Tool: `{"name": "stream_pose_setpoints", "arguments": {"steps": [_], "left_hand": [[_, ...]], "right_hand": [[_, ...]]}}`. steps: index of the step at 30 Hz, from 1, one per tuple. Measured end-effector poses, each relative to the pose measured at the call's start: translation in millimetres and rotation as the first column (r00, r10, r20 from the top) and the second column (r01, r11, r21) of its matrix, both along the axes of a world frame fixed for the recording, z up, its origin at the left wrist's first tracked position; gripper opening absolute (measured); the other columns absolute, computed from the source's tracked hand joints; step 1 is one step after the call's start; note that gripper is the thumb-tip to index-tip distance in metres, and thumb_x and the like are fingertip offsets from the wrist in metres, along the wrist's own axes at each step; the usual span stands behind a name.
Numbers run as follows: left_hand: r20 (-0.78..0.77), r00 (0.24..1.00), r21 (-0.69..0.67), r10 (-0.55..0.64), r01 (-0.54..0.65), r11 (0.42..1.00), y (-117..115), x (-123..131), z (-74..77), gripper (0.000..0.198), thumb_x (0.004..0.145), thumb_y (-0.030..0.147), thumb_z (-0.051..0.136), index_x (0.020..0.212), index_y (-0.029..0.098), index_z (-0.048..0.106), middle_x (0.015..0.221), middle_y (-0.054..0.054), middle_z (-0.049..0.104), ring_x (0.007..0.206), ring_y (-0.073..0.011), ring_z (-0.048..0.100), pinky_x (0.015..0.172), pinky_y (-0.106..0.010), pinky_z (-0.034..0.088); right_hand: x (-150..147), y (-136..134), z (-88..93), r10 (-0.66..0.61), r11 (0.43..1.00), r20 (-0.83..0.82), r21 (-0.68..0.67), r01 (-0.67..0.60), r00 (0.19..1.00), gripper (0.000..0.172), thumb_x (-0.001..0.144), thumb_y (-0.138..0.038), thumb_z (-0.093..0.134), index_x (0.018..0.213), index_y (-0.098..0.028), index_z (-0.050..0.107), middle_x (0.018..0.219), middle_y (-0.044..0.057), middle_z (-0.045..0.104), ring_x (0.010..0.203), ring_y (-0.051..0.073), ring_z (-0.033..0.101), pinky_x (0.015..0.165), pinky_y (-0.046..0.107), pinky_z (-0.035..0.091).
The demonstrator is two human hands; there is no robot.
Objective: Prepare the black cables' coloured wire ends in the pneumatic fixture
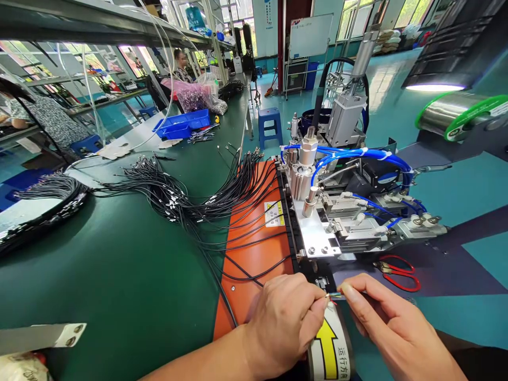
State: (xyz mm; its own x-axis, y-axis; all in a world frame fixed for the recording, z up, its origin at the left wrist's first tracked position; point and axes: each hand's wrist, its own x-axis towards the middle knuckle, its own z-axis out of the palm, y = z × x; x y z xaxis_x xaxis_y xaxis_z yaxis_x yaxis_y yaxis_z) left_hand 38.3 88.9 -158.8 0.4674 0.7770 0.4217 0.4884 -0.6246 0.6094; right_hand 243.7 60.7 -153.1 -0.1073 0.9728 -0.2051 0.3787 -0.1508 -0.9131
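Wire end (332,296), thin with coloured strands, sits pinched between both hands at the near edge of the bench (119,275), just in front of the metal machine (341,211). Left hand (283,323) rests on the orange mat (254,254), its fingers (317,306) closed narrow on the wire from the left. Right hand (397,330) comes in from the right, its thumb and forefinger tips (349,291) closed on the same end, the two sets of fingertips almost touching. Room is tight ahead, where the machine's base stands close. Red-handled scissors (399,272) lie just beyond the right hand. Black cables (206,201) fan across the mat and green bench to the left, with open green surface nearer the left forearm. A yellow arrow label (329,344) sits directly below the pinch.
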Motion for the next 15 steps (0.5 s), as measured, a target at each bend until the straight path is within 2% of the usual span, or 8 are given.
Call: {"name": "stream_pose_setpoints", "arguments": {"steps": [4,9,15], "left_hand": [[0.013,1.000,0.001,-0.001,0.001,1.000,0.2,0.3,-0.7,0.017,0.099,0.023,0.052,0.090,0.017,0.065,0.076,-0.002,0.060,0.065,-0.0139,0.052,0.060,-0.028,0.039],[0.012,1.000,-0.003,-0.009,0.009,1.000,0.0,0.0,-1.2,0.016,0.099,0.023,0.052,0.090,0.017,0.064,0.077,-0.002,0.060,0.066,-0.0139,0.053,0.060,-0.027,0.039],[0.002,1.000,-0.005,-0.014,0.014,1.000,-0.2,0.3,1.1,0.017,0.100,0.023,0.051,0.093,0.016,0.065,0.078,-0.002,0.060,0.067,-0.0141,0.053,0.061,-0.028,0.040]], "right_hand": [[1.5,-0.8,2.3,0.006,0.999,0.016,0.038,-0.006,1.000,0.031,0.100,-0.052,0.053,0.105,-0.023,0.064,0.080,0.000,0.063,0.072,0.013,0.061,0.062,0.016,0.051],[1.0,0.7,1.7,0.015,0.992,0.019,0.125,-0.017,1.000,0.027,0.098,-0.048,0.058,0.111,-0.025,0.062,0.101,0.002,0.067,0.094,0.016,0.067,0.078,0.016,0.055],[0.6,4.8,-5.1,0.098,0.995,-0.040,0.025,-0.097,0.994,0.027,0.097,-0.048,0.059,0.110,-0.024,0.064,0.104,0.003,0.067,0.094,0.017,0.066,0.082,0.022,0.054]]}}
